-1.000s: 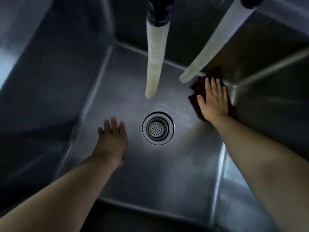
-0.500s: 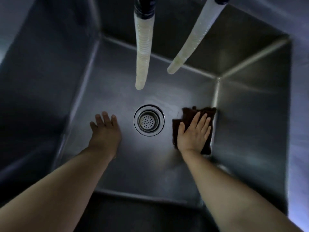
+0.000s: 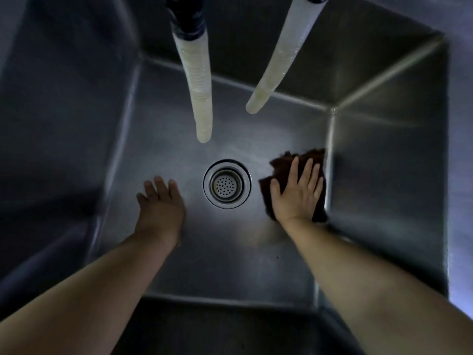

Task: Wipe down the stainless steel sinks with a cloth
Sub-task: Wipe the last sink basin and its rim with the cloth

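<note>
I look down into a deep stainless steel sink [image 3: 230, 265] with a round strainer drain [image 3: 226, 185] in the middle of its floor. A dark brown cloth [image 3: 280, 172] lies flat on the floor right of the drain, against the right wall. My right hand [image 3: 298, 193] presses on it with straight, spread fingers. Left of the drain, my left hand [image 3: 161, 203] rests flat on the bare steel floor and holds nothing.
Two pale ribbed hoses hang from above: one [image 3: 198, 90] ends just behind the drain, the other [image 3: 276, 62] slants toward the back right. The sink's right wall [image 3: 389, 188] and left wall [image 3: 64, 124] rise steeply on both sides.
My right hand slid the cloth from the back right corner toward me, to beside the drain against the right wall. The left hand stayed put.
</note>
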{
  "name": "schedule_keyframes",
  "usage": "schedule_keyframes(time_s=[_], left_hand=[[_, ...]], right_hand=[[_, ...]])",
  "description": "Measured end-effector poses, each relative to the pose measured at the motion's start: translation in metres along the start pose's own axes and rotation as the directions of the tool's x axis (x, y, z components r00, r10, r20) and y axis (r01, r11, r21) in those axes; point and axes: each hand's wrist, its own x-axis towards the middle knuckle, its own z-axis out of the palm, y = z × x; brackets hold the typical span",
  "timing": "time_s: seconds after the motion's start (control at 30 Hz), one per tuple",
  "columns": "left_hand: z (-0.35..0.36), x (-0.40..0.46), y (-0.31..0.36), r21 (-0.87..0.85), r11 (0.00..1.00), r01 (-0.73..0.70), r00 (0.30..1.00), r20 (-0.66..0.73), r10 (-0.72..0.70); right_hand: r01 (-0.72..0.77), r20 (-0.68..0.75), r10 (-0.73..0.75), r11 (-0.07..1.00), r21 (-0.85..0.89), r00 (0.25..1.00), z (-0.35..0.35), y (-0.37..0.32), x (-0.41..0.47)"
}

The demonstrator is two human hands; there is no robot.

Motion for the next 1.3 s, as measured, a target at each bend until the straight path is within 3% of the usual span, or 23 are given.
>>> schedule_keyframes(time_s=[0.17,0.33,0.57,0.8,0.97,1.1,1.3], left_hand=[[0.002,0.004,0.0,0.032,0.999,-0.004,1.0,0.003,0.004],[0.004,0.007,-0.002,0.023,1.0,-0.016,1.0,0.017,0.016],[0.008,0.01,-0.002,0.015,1.0,-0.009,1.0,0.008,0.009],[0.006,0.005,-0.002,0.032,0.999,-0.028,0.999,-0.019,0.028],[0.006,0.002,-0.004,0.037,0.998,-0.048,0.999,-0.012,0.049],[0.007,0.001,-0.003,-0.01,0.999,-0.034,0.998,-0.061,0.033],[0.007,0.0,-0.003,-0.05,0.998,-0.032,0.999,-0.043,0.03]], right_hand=[[0.09,-0.072,-0.09,0.996,-0.007,0.993,-0.015,0.004,0.074],[0.098,-0.088,-0.099,0.995,-0.021,0.991,-0.014,0.001,0.091],[0.309,-0.008,-0.31,0.95,-0.052,0.951,-0.006,0.002,0.032],[0.418,0.06,-0.416,0.908,-0.02,0.907,0.011,-0.021,-0.073],[0.653,0.122,-0.645,0.757,-0.04,0.755,0.025,-0.043,-0.133],[0.842,0.187,-0.826,0.539,-0.015,0.532,0.034,-0.05,-0.158],[0.969,0.182,-0.954,0.246,0.007,0.24,0.033,-0.025,-0.144]])
